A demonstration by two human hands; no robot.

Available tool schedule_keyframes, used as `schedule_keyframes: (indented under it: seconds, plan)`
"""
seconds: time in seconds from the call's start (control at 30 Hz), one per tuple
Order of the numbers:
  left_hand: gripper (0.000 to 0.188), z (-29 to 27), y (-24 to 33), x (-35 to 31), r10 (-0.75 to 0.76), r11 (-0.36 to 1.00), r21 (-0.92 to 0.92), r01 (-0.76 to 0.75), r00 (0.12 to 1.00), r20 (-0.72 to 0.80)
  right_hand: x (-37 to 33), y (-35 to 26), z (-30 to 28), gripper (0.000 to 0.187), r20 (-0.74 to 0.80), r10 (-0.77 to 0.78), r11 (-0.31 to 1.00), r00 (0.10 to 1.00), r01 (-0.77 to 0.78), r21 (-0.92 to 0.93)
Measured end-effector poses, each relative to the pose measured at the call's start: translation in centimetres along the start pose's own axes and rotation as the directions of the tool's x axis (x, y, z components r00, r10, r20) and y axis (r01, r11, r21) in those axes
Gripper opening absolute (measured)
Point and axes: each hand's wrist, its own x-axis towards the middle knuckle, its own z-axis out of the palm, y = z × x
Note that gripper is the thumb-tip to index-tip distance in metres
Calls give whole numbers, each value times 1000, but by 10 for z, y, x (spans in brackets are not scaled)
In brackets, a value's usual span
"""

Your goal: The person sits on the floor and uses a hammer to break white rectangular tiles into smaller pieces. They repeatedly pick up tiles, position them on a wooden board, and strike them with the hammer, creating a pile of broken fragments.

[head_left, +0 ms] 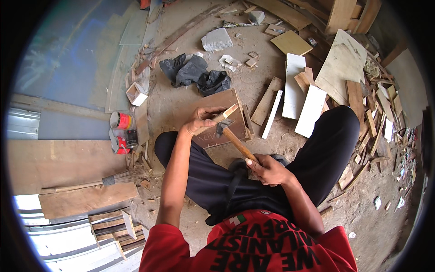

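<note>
My left hand (202, 119) is closed round a short strip of pale wood (224, 114), which points up and to the right. In my right hand (270, 170) is a hammer (239, 143), gripped by its wooden handle. The dark hammer head lies right beside the wood strip's lower edge; I cannot tell whether they touch. Below both hands a brown wooden board (213, 141) with pale markings rests on the floor between my knees. A narrow wooden piece (248, 121) runs along its right side.
Crumpled black plastic (192, 72) and a white block (217, 40) lie beyond the board. White planks (294, 84) and scrap wood (355, 97) cover the right side. Paint cans (121, 120) and a twig broom (108, 180) are at the left.
</note>
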Motion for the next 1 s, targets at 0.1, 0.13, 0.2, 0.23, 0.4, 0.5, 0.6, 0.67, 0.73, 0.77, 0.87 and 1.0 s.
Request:
schedule_keyframes:
  seconds: [0.1,0.13,0.2,0.23,0.4,0.5,0.6,0.67,0.73,0.77,0.87,1.0]
  plan:
    - [78,-1,-2,0,-8,1000,-4,8,1000,5,-4,-3,1,44,-2,-18,1000,1000,18,-24]
    - [78,0,-1,0,-13,1000,1,13,1000,7,-4,-4,1,44,-1,-19,999,1000,19,-32]
    - [80,2,4,1,-14,999,40,13,1000,16,-4,-4,1,43,-3,-7,1000,1000,6,-31]
    - [80,3,9,3,-10,997,73,8,1000,23,-1,-3,2,43,-7,6,1000,1000,-6,-22]
    - [88,-9,23,4,-86,975,213,55,987,136,3,-2,0,41,160,48,968,986,-85,236]
    - [83,-9,10,3,-103,985,146,91,992,74,6,1,2,39,166,41,944,985,-93,315]
    - [79,-1,0,1,-15,998,63,10,998,69,6,5,6,37,145,43,942,988,-88,324]
    - [82,-1,1,-2,-8,996,94,5,999,32,3,0,8,36,161,58,941,985,-108,321]
    - [80,0,1,-2,14,998,66,-17,999,39,6,5,8,36,149,28,946,988,-75,317]
    - [77,2,-1,-1,32,999,20,-33,998,62,8,9,9,36,141,13,947,990,-57,315]
    - [67,11,-39,6,101,883,-421,-207,960,-261,19,2,29,37,89,-19,914,996,-19,406]
    - [66,20,-44,23,244,948,-78,-308,863,-442,19,-5,11,32,-152,-113,935,982,157,319]
